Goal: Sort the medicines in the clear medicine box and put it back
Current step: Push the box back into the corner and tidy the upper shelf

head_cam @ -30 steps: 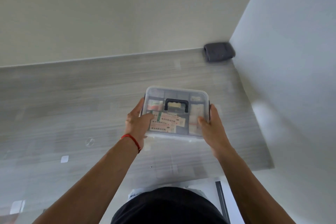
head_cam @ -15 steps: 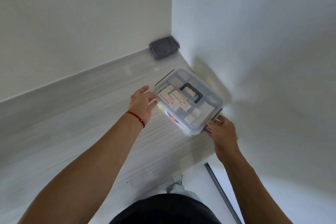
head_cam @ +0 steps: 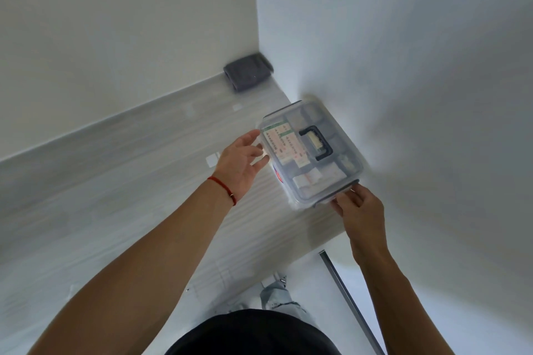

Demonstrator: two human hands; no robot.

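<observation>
The clear medicine box (head_cam: 311,153), lid shut, is set on the worktop (head_cam: 144,181) right of centre, against the wall. It is touched by the spread left hand (head_cam: 240,166) and pinched at its near end by the right hand (head_cam: 357,207). If it is pushed unevenly, it could be skewed or scraped along the wall, and the sorted medicines shaken.

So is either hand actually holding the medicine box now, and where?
Right hand fingertips touch the clear medicine box at its near latch edge; left hand is open beside it, no grip.
</observation>
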